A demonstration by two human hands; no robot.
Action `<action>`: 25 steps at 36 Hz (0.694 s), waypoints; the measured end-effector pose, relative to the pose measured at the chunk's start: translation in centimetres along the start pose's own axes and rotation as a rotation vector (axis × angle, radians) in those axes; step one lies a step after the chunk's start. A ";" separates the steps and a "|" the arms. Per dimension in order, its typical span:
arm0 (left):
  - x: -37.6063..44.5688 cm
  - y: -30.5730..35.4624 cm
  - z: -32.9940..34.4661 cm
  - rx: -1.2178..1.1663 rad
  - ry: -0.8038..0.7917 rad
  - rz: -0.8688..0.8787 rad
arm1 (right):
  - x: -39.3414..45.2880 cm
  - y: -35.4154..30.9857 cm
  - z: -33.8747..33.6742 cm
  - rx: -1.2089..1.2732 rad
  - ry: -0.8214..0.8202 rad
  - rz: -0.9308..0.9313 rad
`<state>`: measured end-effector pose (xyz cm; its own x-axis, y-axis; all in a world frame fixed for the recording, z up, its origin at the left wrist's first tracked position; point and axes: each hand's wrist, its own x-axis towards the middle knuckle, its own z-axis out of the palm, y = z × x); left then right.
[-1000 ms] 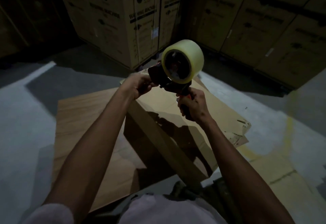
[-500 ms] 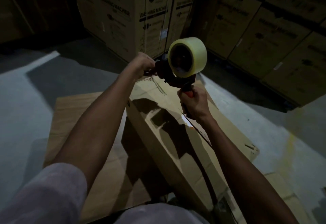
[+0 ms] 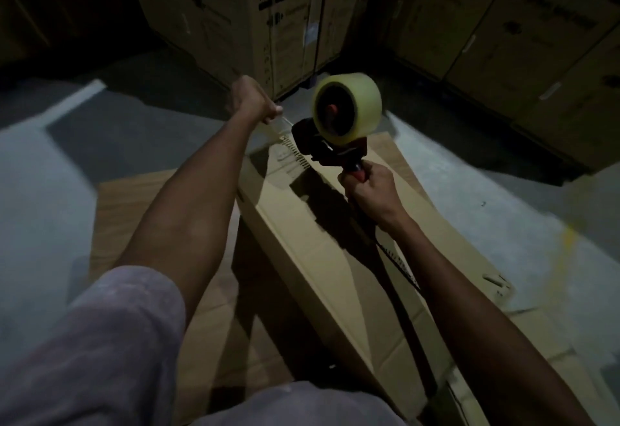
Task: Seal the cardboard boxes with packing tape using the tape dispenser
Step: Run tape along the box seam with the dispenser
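A long flat cardboard box (image 3: 335, 258) lies in front of me, running away to its far end. My right hand (image 3: 370, 187) grips the red handle of a tape dispenser (image 3: 322, 147), held above the far end of the box. A pale yellow roll of tape (image 3: 349, 106) sits on top of the dispenser. My left hand (image 3: 251, 100) is a short way to the left of the dispenser and pinches the free end of the clear tape strip (image 3: 283, 122), stretched between hand and dispenser.
Flattened cardboard sheets (image 3: 134, 211) lie on the grey concrete floor (image 3: 43, 190) under and beside the box. Tall stacked printed cartons (image 3: 255, 16) form a wall behind, and more cartons (image 3: 536, 39) stand at the right.
My left hand has pulled away from the dispenser to the left, drawing out a strip of tape. The dispenser has moved slightly forward over the far end of the box.
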<state>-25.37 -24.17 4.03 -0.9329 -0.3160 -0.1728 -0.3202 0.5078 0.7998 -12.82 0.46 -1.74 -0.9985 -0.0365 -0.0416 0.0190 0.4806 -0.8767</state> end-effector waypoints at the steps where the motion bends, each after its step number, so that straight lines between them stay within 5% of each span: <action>1: 0.3 -0.2 0.1 0.022 0.011 0.016 | 0.0 0.2 0.1 -0.025 0.002 -0.007; 7: 1.5 -0.6 1.3 0.216 0.095 0.133 | 0.5 0.7 0.7 -0.083 0.015 -0.019; 25: 5.3 -5.6 4.8 0.178 -0.038 0.070 | 1.8 2.2 2.1 -0.211 0.019 -0.046</action>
<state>-29.34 -24.85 -4.07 -0.9584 -0.2459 -0.1448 -0.2752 0.6621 0.6970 -14.49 -0.36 -4.72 -0.9989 -0.0467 0.0069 -0.0357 0.6518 -0.7575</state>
